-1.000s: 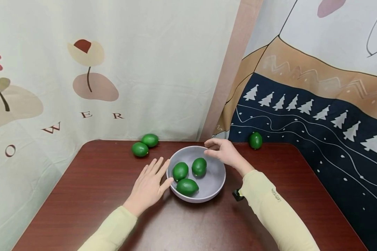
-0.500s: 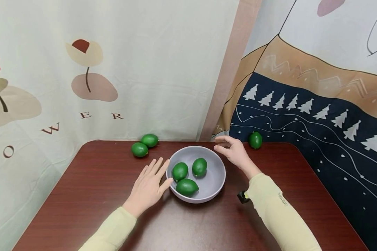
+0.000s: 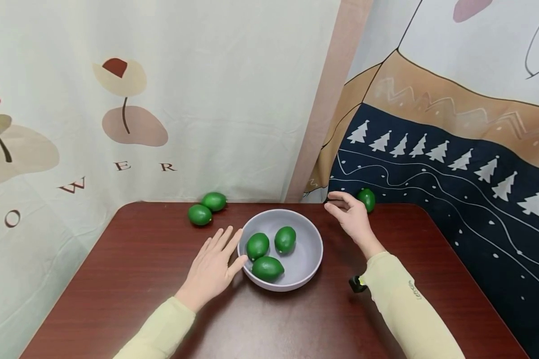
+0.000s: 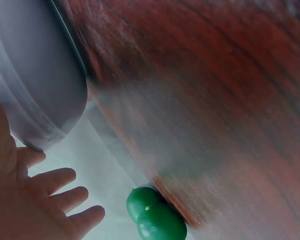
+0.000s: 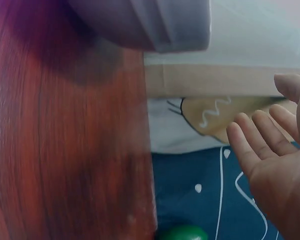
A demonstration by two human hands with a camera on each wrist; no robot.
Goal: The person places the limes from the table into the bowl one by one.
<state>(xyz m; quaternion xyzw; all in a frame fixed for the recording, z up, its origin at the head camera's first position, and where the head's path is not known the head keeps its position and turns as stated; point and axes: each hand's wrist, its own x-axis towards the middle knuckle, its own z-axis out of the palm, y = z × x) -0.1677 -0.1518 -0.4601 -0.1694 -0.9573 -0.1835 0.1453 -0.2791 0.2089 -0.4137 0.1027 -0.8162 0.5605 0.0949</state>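
Note:
A grey-lavender bowl (image 3: 302,264) stands mid-table with three green limes in it: one at the front (image 3: 267,269), one at the left (image 3: 257,246) and one farther back (image 3: 285,240). My left hand (image 3: 211,269) lies against the bowl's left side with straight, spread fingers. In the left wrist view its fingertips (image 4: 32,156) reach the bowl's wall. To the right of the bowl my right hand (image 3: 352,217) hovers with relaxed, slightly bent fingers and nothing in them. Just behind it, a lime (image 3: 366,199) sits at the table's back edge, partly covered by the hand.
Two more limes, one in front (image 3: 199,215) and one behind (image 3: 214,201), sit side by side at the back left of the dark red wooden table (image 3: 117,279). A pale printed curtain (image 3: 233,99) and a navy tree-patterned cloth (image 3: 431,174) hang right behind the table.
My right hand has moved right, from over the bowl's far rim to beside the lime at the back right. The left hand and the bowl have stayed put.

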